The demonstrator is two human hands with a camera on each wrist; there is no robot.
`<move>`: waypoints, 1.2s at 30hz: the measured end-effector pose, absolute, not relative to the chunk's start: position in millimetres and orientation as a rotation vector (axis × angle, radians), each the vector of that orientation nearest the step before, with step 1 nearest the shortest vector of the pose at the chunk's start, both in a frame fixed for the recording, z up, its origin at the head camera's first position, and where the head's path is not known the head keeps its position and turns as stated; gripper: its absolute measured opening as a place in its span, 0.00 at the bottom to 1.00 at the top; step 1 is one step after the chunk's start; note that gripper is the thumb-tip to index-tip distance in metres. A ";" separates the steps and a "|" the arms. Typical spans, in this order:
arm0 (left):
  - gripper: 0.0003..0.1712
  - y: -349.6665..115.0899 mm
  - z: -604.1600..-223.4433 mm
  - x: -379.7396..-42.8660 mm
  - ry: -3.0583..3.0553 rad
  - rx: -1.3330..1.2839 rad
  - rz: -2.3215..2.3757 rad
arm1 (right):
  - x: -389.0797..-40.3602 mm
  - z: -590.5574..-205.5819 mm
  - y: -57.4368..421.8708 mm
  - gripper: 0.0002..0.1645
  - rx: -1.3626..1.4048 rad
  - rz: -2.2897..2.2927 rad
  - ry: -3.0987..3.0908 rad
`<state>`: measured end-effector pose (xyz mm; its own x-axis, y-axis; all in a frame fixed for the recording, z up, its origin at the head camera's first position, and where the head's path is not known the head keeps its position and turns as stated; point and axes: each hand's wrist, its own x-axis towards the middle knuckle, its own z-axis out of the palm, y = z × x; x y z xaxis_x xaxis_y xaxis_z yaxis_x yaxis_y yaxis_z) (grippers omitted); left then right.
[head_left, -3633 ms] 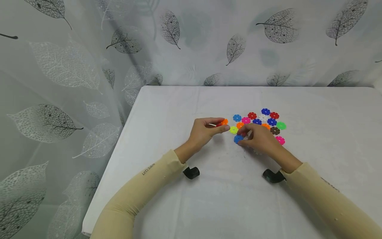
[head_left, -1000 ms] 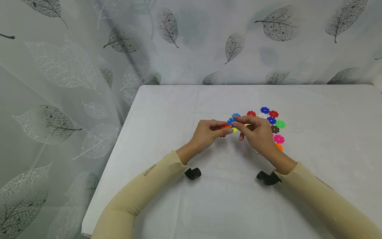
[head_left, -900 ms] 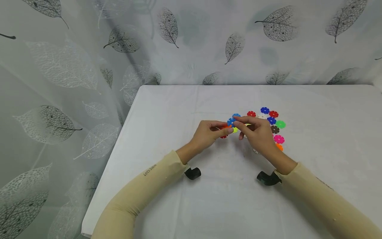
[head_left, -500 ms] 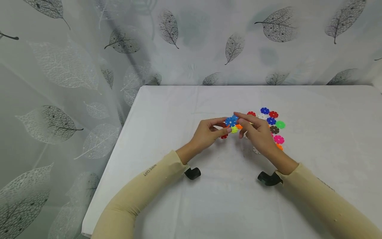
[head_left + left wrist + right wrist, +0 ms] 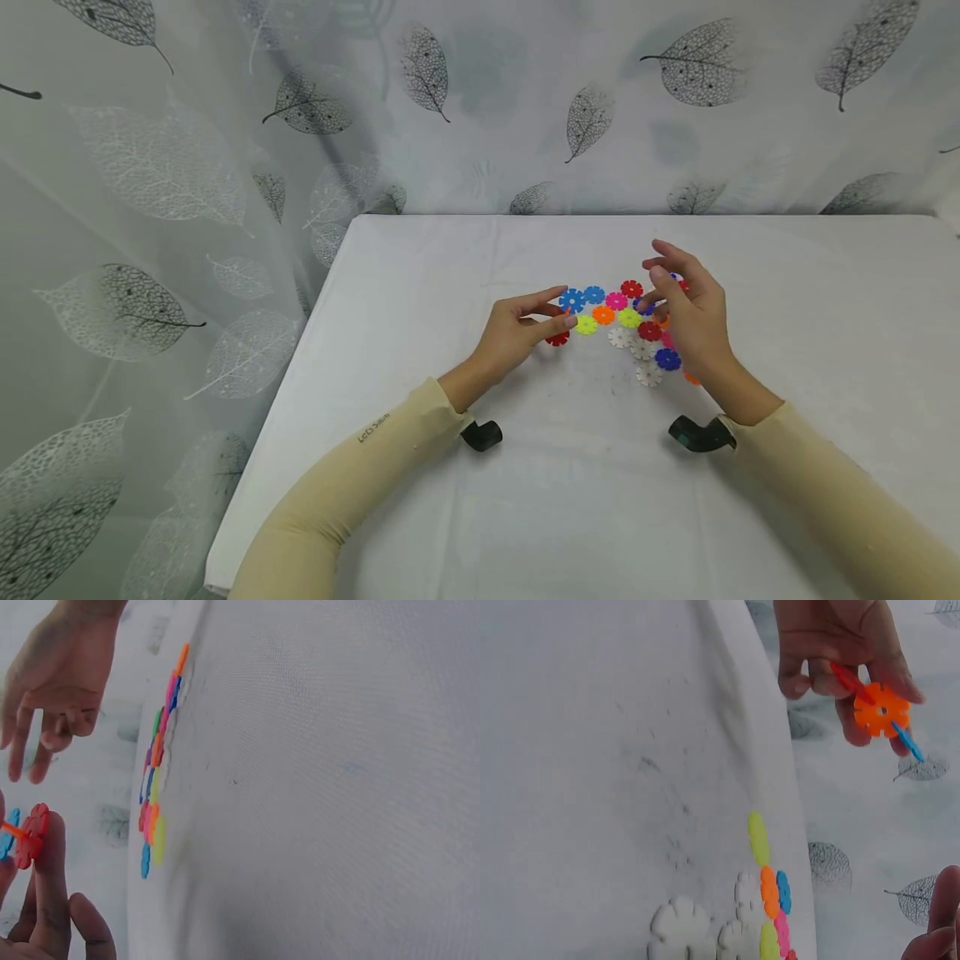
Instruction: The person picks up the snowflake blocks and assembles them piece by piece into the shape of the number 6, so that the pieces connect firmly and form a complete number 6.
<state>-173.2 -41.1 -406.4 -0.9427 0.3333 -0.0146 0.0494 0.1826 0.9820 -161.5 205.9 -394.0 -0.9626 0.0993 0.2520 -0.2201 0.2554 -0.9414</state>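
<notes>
Three notched discs make up one joined piece, an orange disc (image 5: 870, 714) between a red disc (image 5: 33, 838) and a light blue disc (image 5: 566, 298), held up off the table at the near-left end of a flat group of loose discs. One left hand (image 5: 510, 333) pinches it between thumb and fingers, the gap between them only as wide as the piece. One right hand (image 5: 697, 325) is raised over the group, its fingers loosely bent and apart, holding nothing. Among the loose discs, three white discs (image 5: 648, 374) and two yellow discs (image 5: 629, 317) show, with a single loose light blue one (image 5: 594, 294); the right hand covers others, so the full count cannot be told. Two beige sleeves (image 5: 390, 450), two black wrist devices (image 5: 482, 436), one white-covered table (image 5: 570, 500) and leaf-printed curtains (image 5: 495, 125) surround them.
</notes>
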 end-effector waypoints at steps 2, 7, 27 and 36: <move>0.28 -41.9 -406.6 -173.3 2.233 0.373 1.837 | -164.4 -395.6 213.4 0.27 0.059 1.774 -2.280; 0.29 -43.4 -407.0 -174.0 2.224 0.394 1.843 | -170.8 -399.6 234.5 0.30 -0.104 1.715 -2.369; 0.28 -42.5 -406.8 -173.9 2.217 0.298 1.868 | -176.2 -416.4 277.0 0.36 -0.311 1.326 -2.959; 0.28 -43.5 -407.0 -172.8 2.201 0.284 1.871 | -178.6 -423.4 276.4 0.37 -0.164 1.025 -3.160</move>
<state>-172.8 -43.5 -407.0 -0.9528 0.2987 -0.0546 -0.0059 0.1617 0.9868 -178.6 276.4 -423.4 -0.9782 0.0363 -0.2043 0.1493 0.8068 -0.5717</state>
